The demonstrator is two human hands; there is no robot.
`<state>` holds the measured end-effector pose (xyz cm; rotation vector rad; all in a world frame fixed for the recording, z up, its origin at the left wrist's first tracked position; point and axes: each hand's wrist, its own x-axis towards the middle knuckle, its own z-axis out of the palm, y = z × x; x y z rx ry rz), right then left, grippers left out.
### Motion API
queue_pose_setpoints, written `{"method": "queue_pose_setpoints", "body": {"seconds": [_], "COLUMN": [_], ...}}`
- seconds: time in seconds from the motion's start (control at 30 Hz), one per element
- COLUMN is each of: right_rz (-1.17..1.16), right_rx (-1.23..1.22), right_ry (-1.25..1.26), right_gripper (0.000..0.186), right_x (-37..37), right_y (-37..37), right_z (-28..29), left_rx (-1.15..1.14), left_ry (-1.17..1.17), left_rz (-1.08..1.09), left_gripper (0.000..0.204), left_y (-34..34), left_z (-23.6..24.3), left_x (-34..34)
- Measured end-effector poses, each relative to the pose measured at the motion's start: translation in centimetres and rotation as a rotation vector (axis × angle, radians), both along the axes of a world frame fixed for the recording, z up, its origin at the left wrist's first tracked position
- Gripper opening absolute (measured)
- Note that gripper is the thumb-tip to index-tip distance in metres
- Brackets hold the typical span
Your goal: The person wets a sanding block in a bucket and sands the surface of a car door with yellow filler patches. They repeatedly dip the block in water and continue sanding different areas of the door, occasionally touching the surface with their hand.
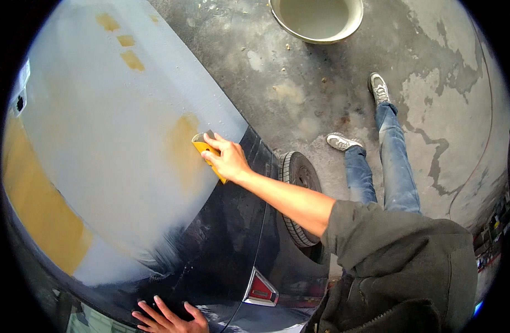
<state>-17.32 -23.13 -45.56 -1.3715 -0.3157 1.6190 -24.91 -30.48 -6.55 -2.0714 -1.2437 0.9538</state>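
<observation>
My right hand (pixel 227 158) grips a yellow sanding block (pixel 201 146) with a grey sheet, apparently sandpaper, at its upper end. The block lies against a car body panel (pixel 122 166), at the border between a matte grey coat and bare dark paint. A faded tan patch (pixel 180 141) is right beside it. At the bottom edge my left hand (pixel 171 319) is open, fingers spread over the dark paint (pixel 210 261); its wrist is cut off by the frame.
A wheel (pixel 302 188) stands out under the panel's edge, near a red light with a chrome frame (pixel 261 288). On the stained concrete floor (pixel 299 89) sits a round basin (pixel 321 40) of cloudy liquid. My legs in jeans (pixel 396 155) show at right; a thin cable (pixel 490 111) lies beyond.
</observation>
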Motion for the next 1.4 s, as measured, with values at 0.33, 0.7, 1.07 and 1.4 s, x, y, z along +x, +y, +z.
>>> {"method": "queue_pose_setpoints", "body": {"seconds": [0.33,0.7,1.07,1.4], "right_rz": [-0.052,-0.085,-0.045,-0.095], "right_rx": [-0.054,0.317,0.333,0.427], "right_ry": [0.001,-0.281,-0.253,-0.291], "right_gripper": [0.05,0.052,0.052,0.053], "right_x": [-1.1,0.0,0.7,-1.0], "right_y": [-1.2,6.3,8.1,5.3], "right_z": [-0.1,-1.3,-1.2,3.0], "left_rx": [-0.008,-0.02,-0.019,-0.013], "left_ry": [-0.007,-0.023,0.002,-0.002], "left_rz": [0.011,-0.016,-0.013,-0.023], "left_gripper": [0.064,0.064,0.067,0.066], "left_y": [0.0,0.5,0.3,0.1], "left_z": [-0.1,-0.1,0.2,0.1], "left_x": [-0.5,-0.7,-0.7,-0.8]}}
